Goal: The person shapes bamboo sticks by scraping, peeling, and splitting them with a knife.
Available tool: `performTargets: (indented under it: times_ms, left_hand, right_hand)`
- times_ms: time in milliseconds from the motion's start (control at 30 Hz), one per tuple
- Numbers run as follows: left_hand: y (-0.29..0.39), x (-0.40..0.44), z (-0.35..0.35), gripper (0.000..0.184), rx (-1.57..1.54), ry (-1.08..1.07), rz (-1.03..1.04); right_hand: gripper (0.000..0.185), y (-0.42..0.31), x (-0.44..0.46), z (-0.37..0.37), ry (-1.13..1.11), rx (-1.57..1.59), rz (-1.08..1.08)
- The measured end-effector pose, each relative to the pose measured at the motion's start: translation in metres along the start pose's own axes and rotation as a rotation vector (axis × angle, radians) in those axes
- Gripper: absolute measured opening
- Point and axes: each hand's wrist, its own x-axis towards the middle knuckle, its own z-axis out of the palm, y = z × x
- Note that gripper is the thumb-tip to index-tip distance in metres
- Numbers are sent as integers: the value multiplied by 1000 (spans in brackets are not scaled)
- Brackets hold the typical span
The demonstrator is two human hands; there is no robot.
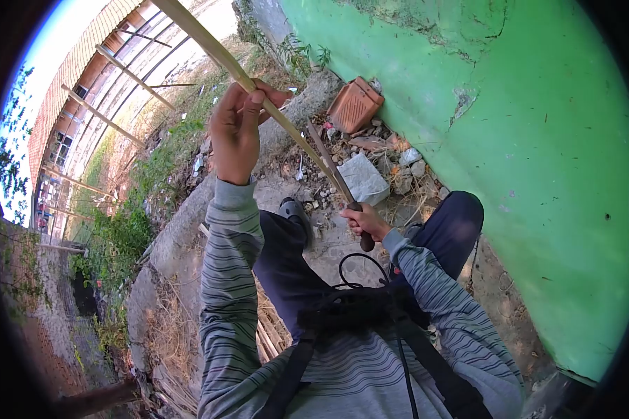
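A long, pale bamboo strip (220, 52) slants from the top edge of the view down toward the middle. My left hand (237, 133) pinches it between thumb and fingers, partway along its length. Lower and to the right, my right hand (369, 222) is wrapped around the dark rounded handle of a machete (326, 151). The narrow brownish blade points up and to the left. Near the handle the strip's lower end meets or overlaps the blade; whether they touch, I cannot tell.
A green wall (510, 140) rises close on the right. By its foot lie an orange-brown clay tile (356, 105), a whitish block (363, 179) and rubble. Bamboo pieces (269, 335) lie beside my left leg. Plants (122, 230) and a tile-roofed building (70, 84) stand to the left.
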Motion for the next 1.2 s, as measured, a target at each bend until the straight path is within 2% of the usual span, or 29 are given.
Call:
performTargets:
  times_ms: [67, 267, 333, 400, 433, 533, 600, 667, 800, 867, 1000, 1100, 1200]
  left_hand:
    - [-3, 1, -1, 22, 21, 21, 14]
    - [-4, 3, 0, 22, 70, 91, 41]
    - [-6, 3, -2, 23, 103, 109, 59]
    - [-10, 4, -4, 25, 236, 105, 204]
    - [-9, 3, -4, 25, 236, 104, 202]
    - [-4, 1, -5, 26, 214, 116, 167]
    - [-2, 0, -5, 28, 103, 138, 44]
    - [0, -1, -4, 29, 98, 152, 51]
    - [-3, -1, -2, 29, 102, 175, 59]
    - [-5, 0, -1, 29, 98, 172, 54]
    - [-8, 3, 2, 27, 73, 168, 63]
    - [-7, 2, 0, 27, 117, 143, 78]
    - [-6, -2, -5, 26, 143, 182, 53]
  right_hand:
    - [28, -27, -10, 18, -63, -114, -93]
    - [29, -125, -60, 82, -168, -168, -208]
    - [34, -147, -74, 100, -214, -98, -185]
    - [39, -156, -85, 106, -251, -24, -162]
    - [44, -157, -89, 108, -242, -10, -139]
    - [51, -142, -83, 102, -213, -7, -110]
    - [53, -123, -72, 90, -191, -18, -114]
    - [51, -108, -63, 78, -148, 16, 13]
    - [51, -117, -72, 87, -128, 2, 17]
    - [52, -134, -77, 96, -190, -39, -99]
    - [52, -146, -73, 99, -205, -57, -126]
    - [51, -113, -48, 81, -155, -55, -137]
    - [52, -51, -22, 44, -60, -56, -29]
